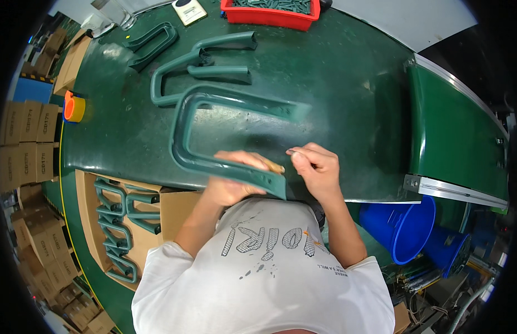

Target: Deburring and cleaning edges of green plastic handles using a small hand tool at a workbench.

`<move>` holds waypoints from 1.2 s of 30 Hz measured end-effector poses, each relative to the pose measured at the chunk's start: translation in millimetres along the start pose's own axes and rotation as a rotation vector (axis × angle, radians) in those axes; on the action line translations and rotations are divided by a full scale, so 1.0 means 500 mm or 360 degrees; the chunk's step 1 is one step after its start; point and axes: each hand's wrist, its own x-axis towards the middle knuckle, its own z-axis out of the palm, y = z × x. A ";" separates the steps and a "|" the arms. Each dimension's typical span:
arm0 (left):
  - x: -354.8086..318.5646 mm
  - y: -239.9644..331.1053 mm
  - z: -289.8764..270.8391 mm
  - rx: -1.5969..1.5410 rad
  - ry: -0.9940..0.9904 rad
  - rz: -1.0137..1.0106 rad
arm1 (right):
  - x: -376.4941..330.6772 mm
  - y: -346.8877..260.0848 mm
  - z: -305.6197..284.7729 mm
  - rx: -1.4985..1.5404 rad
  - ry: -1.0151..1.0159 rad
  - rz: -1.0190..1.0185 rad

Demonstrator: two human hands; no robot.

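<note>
White shirt (264, 273) by bench edge (375, 196), room rightward; left hand (228, 190) grasps handle (181, 132); right hand (321, 171) pinched, contents unclear.

My U-shaped piece (181, 129) is green, my shirt (264, 298) white with grey hatched lettering (250, 239), the tray (269, 20) red, the bucket (389, 231) blue.

We see a loose white T-shirt (258, 303) with wide short sleeves (166, 264). Across its front we find large grey patterned lettering (250, 239), dark splashes (258, 271) around it, thin orange strokes (306, 234) and small dark print (333, 267).
</note>
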 end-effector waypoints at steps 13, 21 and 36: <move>0.016 0.000 -0.035 0.0111 -0.0027 0.0071 | -0.008 -0.042 -0.039 0.0385 -0.0710 0.0338; 0.001 -0.023 -0.036 0.0116 0.0175 0.0108 | -0.018 -0.042 -0.027 0.0184 -0.0904 0.0014; 0.007 0.007 -0.014 -0.0207 0.0341 -0.0176 | -0.003 -0.054 -0.024 -0.0283 0.0122 -0.0670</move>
